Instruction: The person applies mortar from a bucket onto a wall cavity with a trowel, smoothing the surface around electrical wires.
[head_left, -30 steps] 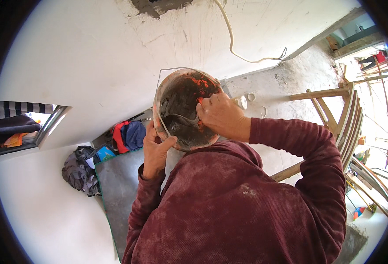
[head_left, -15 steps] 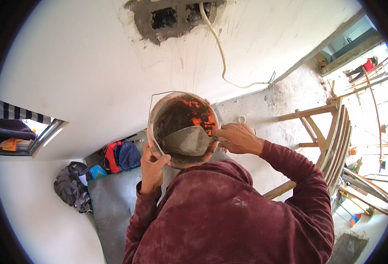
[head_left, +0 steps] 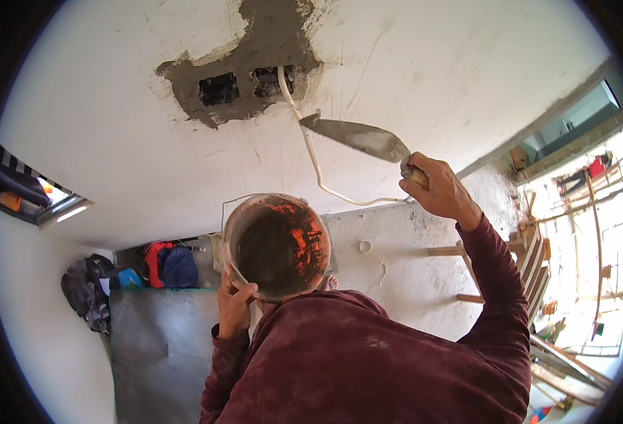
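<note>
My right hand [head_left: 438,189] is closed round the handle of a trowel [head_left: 361,138], raised in front of the white wall. A bit of grey mortar clings near the blade's tip, which points left toward a white cable [head_left: 311,152]. Lower down, my left hand [head_left: 237,304] grips the near left rim of a mortar-stained bucket [head_left: 230,244], tilted so that its inside shows. Orange patches mark its inner wall, and grey mortar [head_left: 265,251] lies within. Above, a patch of grey mortar [head_left: 184,81] surrounds two dark box openings [head_left: 218,90]; the cable comes out of the right one.
A grey-topped table [head_left: 159,353] stands at lower left, with dark bags [head_left: 89,290] and red and blue cloth [head_left: 177,265] beyond it. Wooden trestles [head_left: 537,272] and boards are at right. Another person [head_left: 595,168] in red is far off at right. A window [head_left: 64,208] is at left.
My right hand has lifted the trowel out of the bucket, up and right to the wall. My left hand still holds the bucket, now lower in view. The view has shifted up the wall.
</note>
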The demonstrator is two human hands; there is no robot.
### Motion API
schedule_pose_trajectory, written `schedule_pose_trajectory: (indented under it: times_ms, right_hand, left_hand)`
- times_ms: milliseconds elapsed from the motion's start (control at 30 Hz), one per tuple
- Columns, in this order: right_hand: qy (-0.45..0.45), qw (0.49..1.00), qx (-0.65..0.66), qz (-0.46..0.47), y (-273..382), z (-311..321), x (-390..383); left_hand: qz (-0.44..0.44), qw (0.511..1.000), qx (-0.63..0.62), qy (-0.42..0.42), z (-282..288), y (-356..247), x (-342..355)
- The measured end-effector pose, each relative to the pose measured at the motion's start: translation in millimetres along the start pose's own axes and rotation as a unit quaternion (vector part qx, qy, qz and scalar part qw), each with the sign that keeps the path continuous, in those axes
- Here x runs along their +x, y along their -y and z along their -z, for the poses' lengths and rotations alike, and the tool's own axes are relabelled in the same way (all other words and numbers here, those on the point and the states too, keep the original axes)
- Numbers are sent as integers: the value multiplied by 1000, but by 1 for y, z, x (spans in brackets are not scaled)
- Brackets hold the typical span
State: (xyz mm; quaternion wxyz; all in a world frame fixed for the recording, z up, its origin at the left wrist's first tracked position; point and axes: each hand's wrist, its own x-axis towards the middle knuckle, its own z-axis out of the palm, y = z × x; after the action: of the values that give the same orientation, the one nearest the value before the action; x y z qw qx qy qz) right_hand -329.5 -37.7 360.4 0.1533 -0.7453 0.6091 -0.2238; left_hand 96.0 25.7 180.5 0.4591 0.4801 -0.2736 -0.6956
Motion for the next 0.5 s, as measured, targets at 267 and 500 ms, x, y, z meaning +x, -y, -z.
schedule_pose_trajectory:
  times_ms: [267, 500]
  right_hand:
    - [53, 993, 74, 72, -57, 5, 59]
    - [111, 986, 88, 89, -74, 4, 89]
  left_hand:
    - [-31, 995, -52, -74, -47, 43, -22]
    - [-49, 989, -77, -115, -72, 66, -30]
